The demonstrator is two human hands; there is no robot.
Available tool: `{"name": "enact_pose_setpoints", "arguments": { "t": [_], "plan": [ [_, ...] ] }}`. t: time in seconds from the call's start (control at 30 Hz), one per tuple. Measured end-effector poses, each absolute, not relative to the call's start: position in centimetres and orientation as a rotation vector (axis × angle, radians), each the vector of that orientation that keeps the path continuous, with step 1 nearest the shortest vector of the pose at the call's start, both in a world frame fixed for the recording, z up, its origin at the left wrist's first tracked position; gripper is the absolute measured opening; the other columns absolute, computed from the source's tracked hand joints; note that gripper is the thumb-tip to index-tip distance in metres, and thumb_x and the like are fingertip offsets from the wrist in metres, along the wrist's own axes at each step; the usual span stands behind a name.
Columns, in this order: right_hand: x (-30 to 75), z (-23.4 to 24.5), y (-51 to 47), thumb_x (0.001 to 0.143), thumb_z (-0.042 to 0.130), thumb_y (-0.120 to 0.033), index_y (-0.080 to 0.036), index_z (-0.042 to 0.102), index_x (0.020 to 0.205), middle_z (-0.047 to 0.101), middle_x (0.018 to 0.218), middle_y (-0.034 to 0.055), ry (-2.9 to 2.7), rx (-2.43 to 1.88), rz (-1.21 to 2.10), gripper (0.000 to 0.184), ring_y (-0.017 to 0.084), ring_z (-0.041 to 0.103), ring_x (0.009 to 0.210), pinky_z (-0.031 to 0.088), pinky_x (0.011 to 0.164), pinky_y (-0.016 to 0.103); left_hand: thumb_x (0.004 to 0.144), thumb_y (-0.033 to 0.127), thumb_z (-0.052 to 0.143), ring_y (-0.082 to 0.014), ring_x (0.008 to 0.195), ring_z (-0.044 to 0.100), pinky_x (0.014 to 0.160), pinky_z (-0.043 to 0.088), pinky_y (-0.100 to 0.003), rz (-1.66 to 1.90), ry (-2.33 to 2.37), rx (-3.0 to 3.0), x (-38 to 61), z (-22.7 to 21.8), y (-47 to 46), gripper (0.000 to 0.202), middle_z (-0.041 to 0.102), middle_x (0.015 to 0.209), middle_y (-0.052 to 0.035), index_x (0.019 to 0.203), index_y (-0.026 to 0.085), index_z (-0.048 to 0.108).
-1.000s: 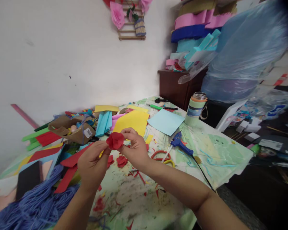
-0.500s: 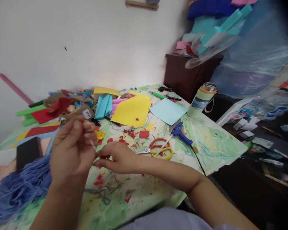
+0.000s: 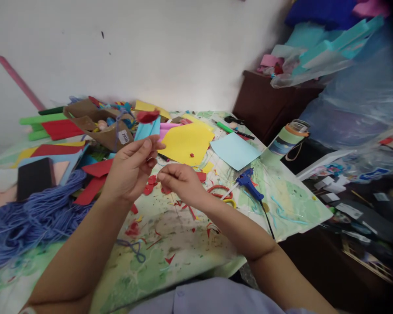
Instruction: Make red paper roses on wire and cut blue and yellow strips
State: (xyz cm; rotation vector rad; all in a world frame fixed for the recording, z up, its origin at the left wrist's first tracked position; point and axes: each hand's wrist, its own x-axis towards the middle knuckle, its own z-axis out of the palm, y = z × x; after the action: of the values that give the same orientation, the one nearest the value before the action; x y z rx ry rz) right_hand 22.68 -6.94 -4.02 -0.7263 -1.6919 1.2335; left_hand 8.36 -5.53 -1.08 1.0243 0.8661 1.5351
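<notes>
The red flower (image 3: 147, 116), its petals now released, stands above the left hand (image 3: 131, 167), fingers seemingly gripping a hidden stem, while the right hand (image 3: 184, 185) pinches closed below.

Bottle (image 3: 284, 141) near brown cabinet (image 3: 263, 102); phone (image 3: 35, 179) beside blue yarn (image 3: 36, 223)

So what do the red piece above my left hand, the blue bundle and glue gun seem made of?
Red piece: perhaps matte felt or paper; no shine, though blurred.
Blue bundle: probably soft matte yarn, from its loose strands.
Glue gun: apparently smooth hard plastic, from its moulded, blue body.
</notes>
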Motion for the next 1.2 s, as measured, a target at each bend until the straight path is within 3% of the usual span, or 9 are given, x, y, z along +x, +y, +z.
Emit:
{"name": "enact_pose_setpoints", "arguments": {
  "t": [0.1, 0.2, 0.27, 0.37, 0.47, 0.7, 0.87, 1.2],
  "plan": [
    [23.6, -3.9, -5.6, 0.089, 0.057, -0.04, -0.019, 0.055, 0.068, 0.053, 0.056, -0.0049, -1.499, -0.808, 1.128, 0.03, 0.007, 0.045, 0.047, 0.037, 0.049, 0.02, 0.087, 0.05, 0.057, -0.0162, 0.087, 0.064, 0.07, 0.048, -0.025, 1.227, 1.163, 1.553, 7.5, -2.3, -4.0, 0.042, 0.073, 0.105, -0.0081, 0.114, 0.02, 0.068],
    [24.7, -3.8, -4.2, 0.088, 0.059, -0.047, -0.019, 0.056, 0.071, 0.056, 0.058, -0.0046, -1.361, -0.847, 1.005, 0.033, 0.006, 0.046, 0.043, 0.037, 0.044, 0.02, 0.088, 0.046, 0.05, -0.0226, 0.103, 0.062, 0.083, 0.047, -0.03, 0.319, 1.597, 2.268, 6.9, -4.8, -1.8, 0.04, 0.071, 0.116, -0.0095, 0.113, 0.021, 0.068],
    [25.4, -3.8, -3.6, 0.088, 0.059, -0.049, -0.019, 0.057, 0.074, 0.058, 0.06, -0.0043, -1.319, -0.849, 0.927, 0.033, 0.006, 0.048, 0.044, 0.039, 0.045, 0.019, 0.082, 0.041, 0.057, -0.0257, 0.092, 0.065, 0.076, 0.046, -0.031, 0.043, 1.705, 2.282, 6.7, -6.9, -0.5, 0.033, 0.073, 0.099, -0.013, 0.097, 0.017, 0.071],
    [25.9, -3.9, -3.2, 0.09, 0.058, -0.049, -0.019, 0.057, 0.075, 0.059, 0.061, -0.0042, -1.323, -0.851, 0.835, 0.033, 0.006, 0.051, 0.046, 0.042, 0.049, 0.019, 0.075, 0.036, 0.06, -0.0239, 0.076, 0.064, 0.066, 0.043, -0.029, -0.137, 1.746, 2.244, 6.7, -9.4, 0.8, 0.022, 0.072, 0.078, -0.011, 0.077, 0.017, 0.07],
    [25.9, -4.1, -3.2, 0.092, 0.057, -0.048, -0.019, 0.058, 0.076, 0.059, 0.061, -0.0042, -1.361, -0.857, 0.769, 0.033, 0.006, 0.052, 0.048, 0.043, 0.051, 0.02, 0.073, 0.033, 0.058, -0.0214, 0.07, 0.062, 0.061, 0.039, -0.028, -0.202, 1.721, 2.241, 6.6, -10.6, 1.5, 0.017, 0.07, 0.074, -0.0088, 0.071, 0.019, 0.068],
    [26.3, -4.0, -2.7, 0.092, 0.057, -0.046, -0.02, 0.058, 0.077, 0.06, 0.063, -0.0044, -1.312, -0.784, 0.697, 0.03, 0.006, 0.052, 0.048, 0.043, 0.049, 0.02, 0.071, 0.028, 0.051, -0.0193, 0.067, 0.06, 0.061, 0.039, -0.028, -0.132, 1.613, 2.219, 5.5, -9.9, 2.2, 0.02, 0.071, 0.077, -0.006, 0.08, 0.019, 0.067],
    [26.7, -3.4, -2.9, 0.094, 0.054, -0.045, -0.021, 0.057, 0.079, 0.06, 0.067, -0.0038, -1.218, -0.756, 0.588, 0.028, 0.006, 0.054, 0.051, 0.045, 0.051, 0.02, 0.072, 0.034, 0.05, -0.0203, 0.077, 0.064, 0.066, 0.044, -0.028, -0.007, 1.541, 2.192, 4.7, -8.0, 1.9, 0.027, 0.072, 0.09, -0.0065, 0.09, 0.019, 0.066],
    [26.9, -3.4, -3.1, 0.096, 0.052, -0.042, -0.022, 0.058, 0.083, 0.061, 0.07, -0.0038, -1.23, -0.73, 0.491, 0.025, 0.006, 0.056, 0.055, 0.046, 0.054, 0.02, 0.077, 0.045, 0.049, -0.0211, 0.082, 0.064, 0.074, 0.046, -0.029, 0.147, 1.41, 2.228, 4.6, -6.2, 0.8, 0.034, 0.071, 0.089, -0.005, 0.09, 0.02, 0.067]
  ]
}}
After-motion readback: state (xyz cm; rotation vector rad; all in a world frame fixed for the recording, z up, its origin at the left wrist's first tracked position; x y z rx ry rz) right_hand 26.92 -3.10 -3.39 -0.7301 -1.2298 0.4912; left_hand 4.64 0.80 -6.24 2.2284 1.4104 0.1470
